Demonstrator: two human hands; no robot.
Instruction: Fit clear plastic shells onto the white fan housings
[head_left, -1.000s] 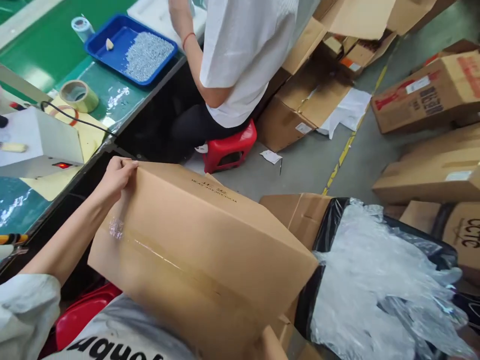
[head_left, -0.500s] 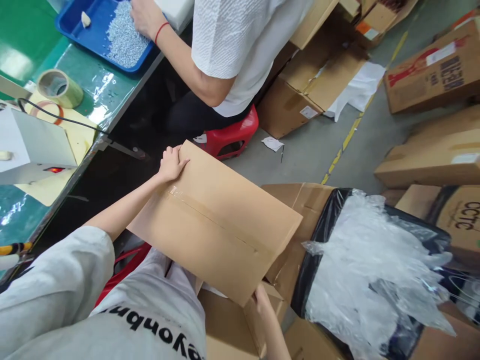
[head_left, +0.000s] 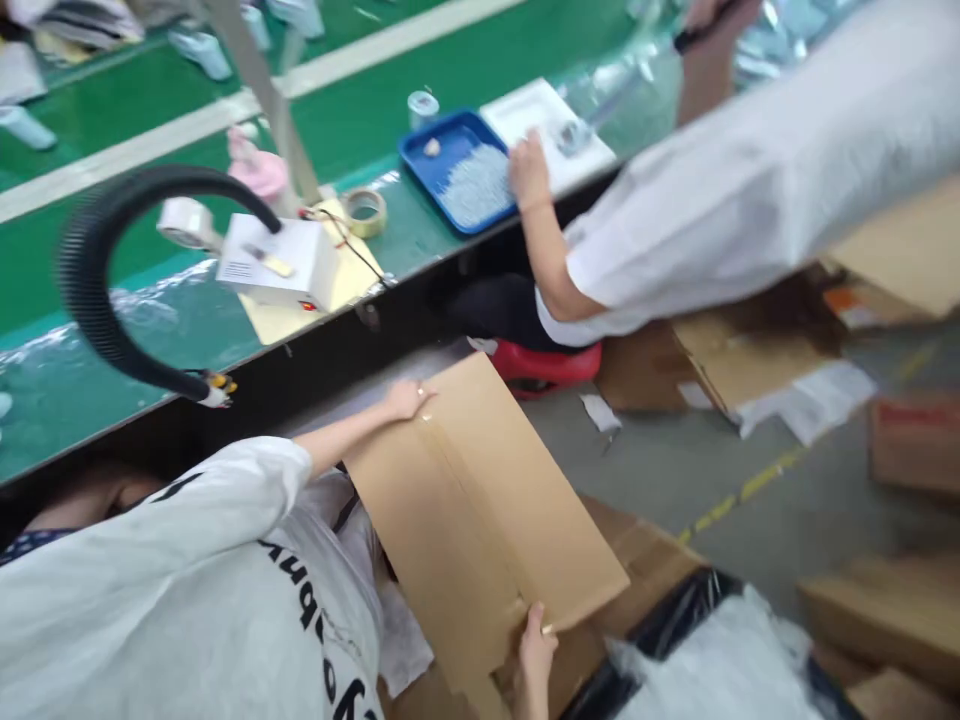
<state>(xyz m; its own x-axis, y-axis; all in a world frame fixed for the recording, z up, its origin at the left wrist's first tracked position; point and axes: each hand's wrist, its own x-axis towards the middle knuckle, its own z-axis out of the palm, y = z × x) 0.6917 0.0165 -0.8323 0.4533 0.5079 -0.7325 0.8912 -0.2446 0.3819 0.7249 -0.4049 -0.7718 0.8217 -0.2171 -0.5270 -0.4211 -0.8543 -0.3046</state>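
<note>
Well, ctn underside hidden, bkgd boxes blurred

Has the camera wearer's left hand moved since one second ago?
Yes: the left hand, on the cardboard box, now appears nearer the red stool, rightward in view.

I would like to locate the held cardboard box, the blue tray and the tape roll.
Cardboard box [head_left: 491,510], head view: middle of its taped face.
Blue tray [head_left: 456,138], head view: bare part of its bottom.
Tape roll [head_left: 368,229], head view: its outer side.

A tape roll lies near a blue tray.
</note>
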